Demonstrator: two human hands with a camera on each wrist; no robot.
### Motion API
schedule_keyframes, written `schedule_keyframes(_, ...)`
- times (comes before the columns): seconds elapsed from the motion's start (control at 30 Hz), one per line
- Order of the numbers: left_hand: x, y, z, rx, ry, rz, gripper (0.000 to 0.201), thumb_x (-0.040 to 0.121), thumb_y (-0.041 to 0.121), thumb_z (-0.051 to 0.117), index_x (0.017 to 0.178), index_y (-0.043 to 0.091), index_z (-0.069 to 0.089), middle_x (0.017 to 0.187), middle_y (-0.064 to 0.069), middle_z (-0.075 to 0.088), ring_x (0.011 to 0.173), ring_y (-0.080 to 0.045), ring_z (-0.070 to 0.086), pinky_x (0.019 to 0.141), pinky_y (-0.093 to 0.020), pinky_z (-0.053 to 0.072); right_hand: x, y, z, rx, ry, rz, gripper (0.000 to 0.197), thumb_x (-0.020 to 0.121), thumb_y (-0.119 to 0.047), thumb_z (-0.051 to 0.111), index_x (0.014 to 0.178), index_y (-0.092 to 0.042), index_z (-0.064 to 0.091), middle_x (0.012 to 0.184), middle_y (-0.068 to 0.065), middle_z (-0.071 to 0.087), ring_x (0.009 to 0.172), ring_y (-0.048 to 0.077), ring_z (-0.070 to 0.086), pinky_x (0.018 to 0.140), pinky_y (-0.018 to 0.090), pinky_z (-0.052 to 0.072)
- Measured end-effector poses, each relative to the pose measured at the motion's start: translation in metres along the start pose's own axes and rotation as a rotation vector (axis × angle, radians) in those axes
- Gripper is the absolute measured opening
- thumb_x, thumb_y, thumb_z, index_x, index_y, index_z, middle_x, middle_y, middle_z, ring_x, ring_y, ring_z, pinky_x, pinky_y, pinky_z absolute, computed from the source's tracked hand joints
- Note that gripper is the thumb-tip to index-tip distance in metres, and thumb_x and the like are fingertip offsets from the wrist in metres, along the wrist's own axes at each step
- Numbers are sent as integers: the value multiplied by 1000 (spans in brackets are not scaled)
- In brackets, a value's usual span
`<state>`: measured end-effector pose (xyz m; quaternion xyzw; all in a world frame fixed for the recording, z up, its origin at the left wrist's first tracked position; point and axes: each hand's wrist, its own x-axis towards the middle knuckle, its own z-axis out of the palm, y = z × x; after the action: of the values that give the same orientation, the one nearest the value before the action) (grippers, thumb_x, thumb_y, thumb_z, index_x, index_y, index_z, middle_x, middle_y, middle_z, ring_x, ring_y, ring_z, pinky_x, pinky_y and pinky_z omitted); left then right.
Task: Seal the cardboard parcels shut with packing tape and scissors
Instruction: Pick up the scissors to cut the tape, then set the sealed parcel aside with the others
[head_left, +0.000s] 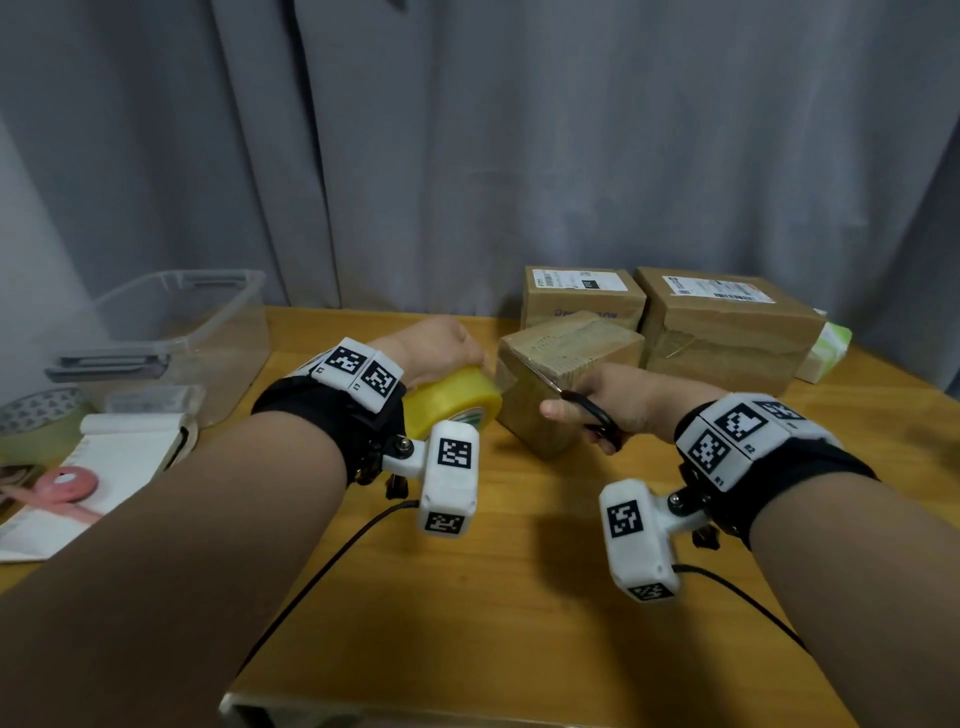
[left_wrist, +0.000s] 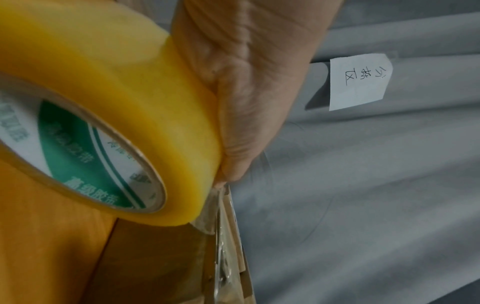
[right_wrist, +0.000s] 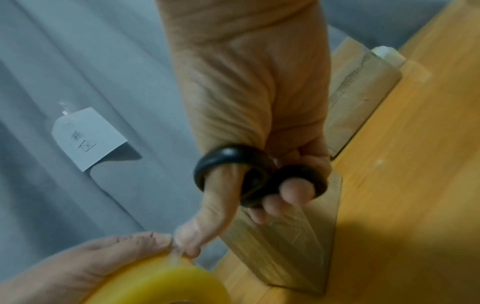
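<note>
My left hand (head_left: 441, 348) grips a yellow roll of packing tape (head_left: 451, 397) and holds it against the left side of a small cardboard parcel (head_left: 563, 374) at the table's middle. A clear strip of tape (left_wrist: 207, 218) runs from the roll (left_wrist: 116, 107) onto the parcel's edge. My right hand (head_left: 613, 402) holds black-handled scissors (head_left: 597, 415), thumb and fingers through the loops (right_wrist: 233, 164); the blades point at the parcel's corner next to the roll. In the right wrist view the parcel (right_wrist: 285, 246) stands below the scissors.
Two taped parcels with shipping labels (head_left: 582, 293) (head_left: 727, 327) stand behind. A clear plastic bin (head_left: 182, 332), another tape roll (head_left: 36, 421), a notepad (head_left: 119, 457) and a pink object (head_left: 65, 483) lie on the left. Grey curtain (head_left: 467, 145) hangs behind the wooden table (head_left: 519, 597).
</note>
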<state>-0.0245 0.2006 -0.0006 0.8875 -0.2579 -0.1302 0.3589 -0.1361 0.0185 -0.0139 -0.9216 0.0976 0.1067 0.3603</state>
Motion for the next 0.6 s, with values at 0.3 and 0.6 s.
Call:
schedule_keyframes(0.3, -33, -14, 12, -131, 143, 173, 9, 93, 18, 58, 85, 15, 54, 106, -13, 68, 101, -23, 61, 87, -29, 45, -18, 7, 21, -579, -91, 212, 62, 78, -52, 72, 122, -13, 51, 111, 3, 59, 99, 22, 57, 88, 32, 50)
schedule_keyframes(0.6, -52, -19, 15, -116, 240, 275, 7, 92, 17, 59, 90, 11, 56, 92, -3, 65, 84, -11, 56, 69, -12, 40, -16, -20, 33, 130, 476, -266, 24, 90, -21, 63, 112, -13, 65, 103, -1, 64, 94, 12, 58, 82, 24, 45)
